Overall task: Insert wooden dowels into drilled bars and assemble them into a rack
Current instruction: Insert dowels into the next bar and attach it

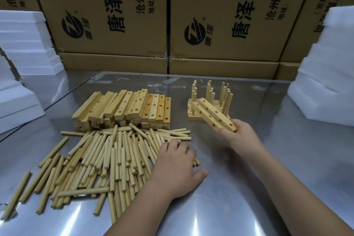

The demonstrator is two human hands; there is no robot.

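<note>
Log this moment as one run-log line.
left hand: on dowels | right hand: holds bars | bar stack: behind dowels | racks: behind held bars

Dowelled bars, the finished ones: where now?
Head view, right of centre: the dowelled bars sit on the table just behind the drilled bars gripped by the right hand.

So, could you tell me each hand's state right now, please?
Left hand: open, resting on loose round wooden dowels.
Right hand: holding pale drilled wooden bars.

Two bare, unadorned forearms (pixel 298 193)
</note>
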